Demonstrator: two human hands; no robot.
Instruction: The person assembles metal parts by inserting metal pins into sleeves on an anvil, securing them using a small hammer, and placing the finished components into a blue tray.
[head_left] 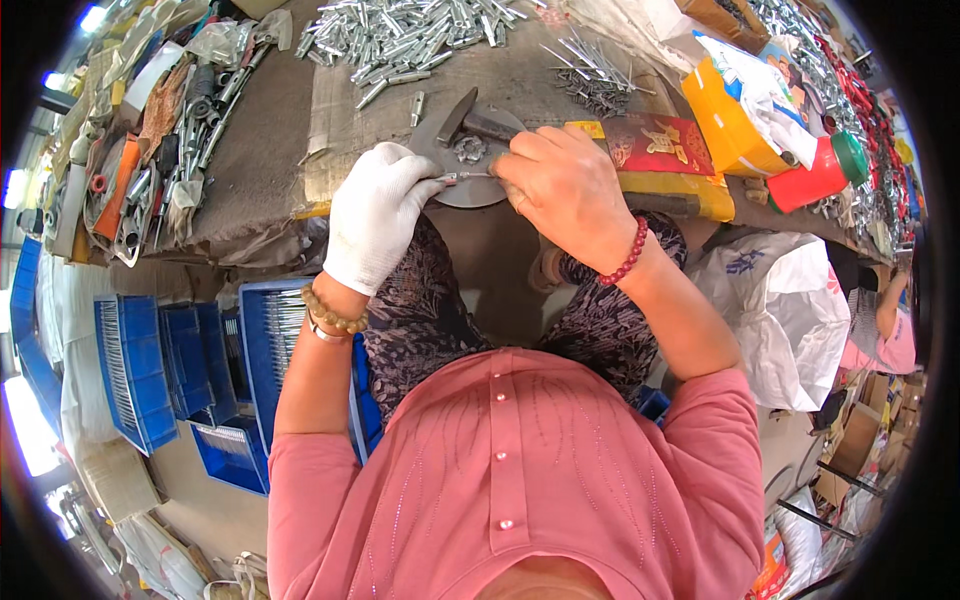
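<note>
My left hand (376, 215), in a white knitted glove, pinches a small silvery metal tube (453, 179) between thumb and fingertips. My bare right hand (572, 196) is closed on the far end of a thin metal rod (482, 175), whose other end meets the tube. Both parts are held level over the front of a round grey metal plate (472, 197). On that plate lie a hammer (457, 116), its handle running behind my right hand, and a small shiny metal piece (469, 150). Whether the rod sits inside the tube is too small to tell.
Many metal tubes (400, 40) are heaped at the back, with thin rods (597, 75) to their right. Tools (190, 110) crowd the bench's left. A red packet (655, 145), yellow box (735, 115) and red jar (810, 178) stand right. Blue bins (135, 370) sit below left.
</note>
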